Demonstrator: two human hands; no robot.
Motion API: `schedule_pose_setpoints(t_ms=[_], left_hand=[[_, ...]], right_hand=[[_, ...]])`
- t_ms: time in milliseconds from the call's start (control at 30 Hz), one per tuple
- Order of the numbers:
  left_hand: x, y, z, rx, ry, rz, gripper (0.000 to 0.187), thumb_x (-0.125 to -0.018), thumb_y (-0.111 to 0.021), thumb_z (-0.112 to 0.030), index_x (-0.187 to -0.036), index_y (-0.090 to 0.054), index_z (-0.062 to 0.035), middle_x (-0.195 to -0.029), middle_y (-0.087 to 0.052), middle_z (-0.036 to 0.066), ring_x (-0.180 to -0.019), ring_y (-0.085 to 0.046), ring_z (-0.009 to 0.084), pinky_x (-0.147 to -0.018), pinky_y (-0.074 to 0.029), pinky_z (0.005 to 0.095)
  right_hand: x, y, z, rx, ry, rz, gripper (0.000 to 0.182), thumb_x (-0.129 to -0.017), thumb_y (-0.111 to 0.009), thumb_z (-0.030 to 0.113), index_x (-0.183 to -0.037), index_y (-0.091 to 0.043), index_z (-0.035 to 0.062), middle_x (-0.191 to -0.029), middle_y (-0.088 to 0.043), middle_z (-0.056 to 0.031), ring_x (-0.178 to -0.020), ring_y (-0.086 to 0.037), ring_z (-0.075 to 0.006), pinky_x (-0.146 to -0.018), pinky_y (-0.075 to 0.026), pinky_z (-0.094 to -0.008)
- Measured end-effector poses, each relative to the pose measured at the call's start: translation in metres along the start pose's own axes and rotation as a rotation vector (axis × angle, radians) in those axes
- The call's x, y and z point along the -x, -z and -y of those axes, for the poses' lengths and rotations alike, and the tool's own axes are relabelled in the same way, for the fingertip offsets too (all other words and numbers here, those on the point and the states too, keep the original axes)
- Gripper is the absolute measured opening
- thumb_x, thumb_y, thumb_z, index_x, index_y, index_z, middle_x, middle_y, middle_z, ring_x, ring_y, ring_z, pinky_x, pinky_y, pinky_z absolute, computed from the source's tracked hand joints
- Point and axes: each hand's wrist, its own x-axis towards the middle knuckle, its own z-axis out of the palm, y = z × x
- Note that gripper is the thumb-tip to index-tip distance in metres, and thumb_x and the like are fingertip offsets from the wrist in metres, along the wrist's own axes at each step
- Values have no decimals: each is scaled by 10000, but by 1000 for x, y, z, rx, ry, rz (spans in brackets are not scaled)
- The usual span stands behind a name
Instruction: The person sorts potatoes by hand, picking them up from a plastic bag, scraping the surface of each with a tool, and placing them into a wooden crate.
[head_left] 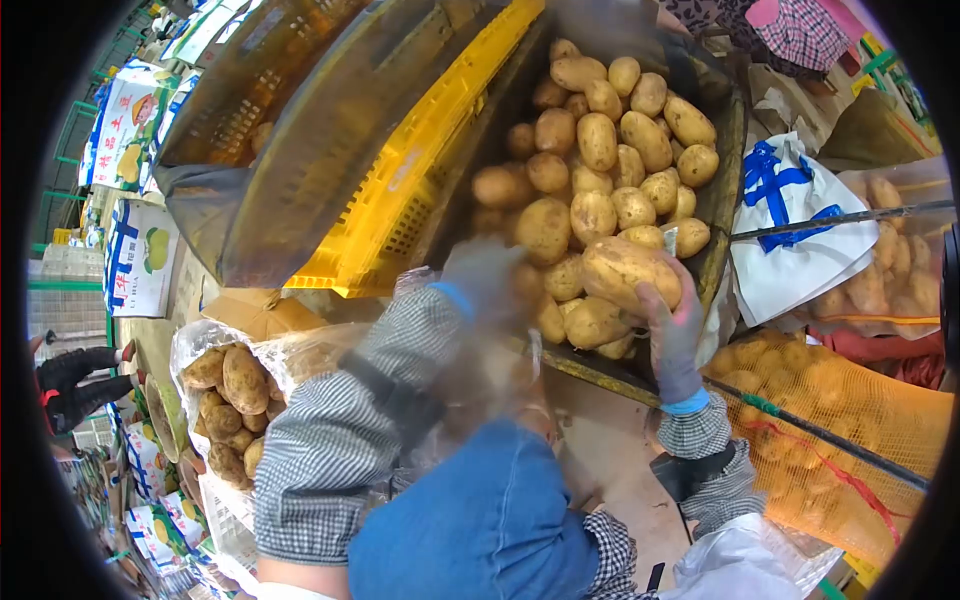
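My right hand (676, 338), in a grey glove, is closed on a large potato (622, 272) at the front of a trough. More potatoes (593, 215) are heaped in the trough behind and beside it. My left hand (484, 276), also gloved, is smeared by motion at the trough's left front corner, near the heap. Its fingers do not show clearly, so whether it holds anything is hidden. Both forearms wear checkered sleeves with dark bands.
A yellow crate (400, 165) leans left of the trough. An open plastic bag of potatoes (240, 385) stands at left. On the right are an orange mesh bag (850, 430), a metal bar and a white bag (800, 215). Another person's checkered sleeve (808, 35) shows at upper right.
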Motion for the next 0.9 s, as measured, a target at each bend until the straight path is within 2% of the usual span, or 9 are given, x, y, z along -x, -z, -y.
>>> schedule_pose_setpoints(t_ms=[100, 133, 300, 367, 433, 533, 567, 767, 900], left_hand=[[17, 1, 21, 129, 98, 100, 463, -687, -722, -418, -1054, -647, -146, -918, -665, 151, -926, -656, 321, -823, -502, 442], [14, 6, 24, 194, 128, 114, 457, -684, -720, -413, -1046, -649, -143, -886, -660, 156, -917, -659, 319, -810, -504, 443], [31, 83, -22, -31, 96, 487, 533, -836, -624, -412, -1246, -561, -77, -1126, -616, 199, -1072, -602, 343, -975, -445, 420], [41, 85, -27, -78, 125, 485, 519, -868, -603, -379, -1277, -549, -64, -1182, -602, 206, -1110, -585, 350, -1010, -428, 431], [62, 73, -28, -77, 191, 327, 463, -869, -600, -313, -1259, -559, -65, -1196, -591, 202, -1125, -574, 356, -1013, -418, 462], [98, 68, 4, -13, -222, -26, 425, -846, -618, -264, -1219, -585, -63, -1188, -595, 194, -1115, -571, 362, -1008, -409, 498], [110, 69, 11, 31, -178, -92, 426, -836, -628, -234, -1221, -585, -58, -1183, -599, 191, -1107, -574, 364, -1005, -415, 487], [190, 108, 25, 255, 130, -324, 373, -821, -637, -81, -1189, -617, -29, -1197, -606, 176, -1112, -584, 337, -978, -451, 406], [253, 118, 21, 290, 291, -366, 326, -834, -618, -53, -1158, -636, -20, -1191, -617, 167, -1116, -591, 310, -971, -455, 377]], right_hand=[[-4, 1, 7, 19, -42, -2, 571, -838, -710, 204, -1328, -476, 28, -1229, -545, -120, -1051, -611, -203, -753, -594, -297], [-13, -4, 10, 46, 34, 21, 564, -837, -706, 189, -1326, -477, 26, -1235, -541, -120, -1066, -603, -202, -799, -578, -301], [-32, -60, 32, 6, 283, 247, 573, -770, -742, 104, -1291, -518, 27, -1256, -558, -142, -1177, -537, -248, -1014, -433, -357], [-62, -77, 26, 262, 623, 465, 585, -728, -725, 105, -1280, -539, 58, -1265, -553, -157, -1195, -525, -300, -1024, -422, -391], [-91, -95, 16, 522, 898, 681, 583, -689, -686, 126, -1260, -571, 100, -1258, -551, -188, -1161, -526, -381, -995, -436, -435], [-104, -109, -3, 651, 697, 746, 524, -750, -671, 62, -1264, -570, 82, -1250, -552, -168, -1123, -550, -339, -971, -458, -398], [-108, -114, -9, 479, 713, 692, 492, -763, -716, 108, -1234, -581, 62, -1163, -584, -158, -1054, -573, -334, -906, -479, -387], [-92, -137, -12, 531, 465, 653, 510, -729, -804, 220, -1162, -600, 45, -1049, -595, -142, -988, -575, -334, -820, -476, -389], [-93, -135, -16, 619, 637, 649, 557, -689, -830, 222, -1155, -594, 31, -1095, -567, -160, -1037, -556, -343, -878, -462, -394]])
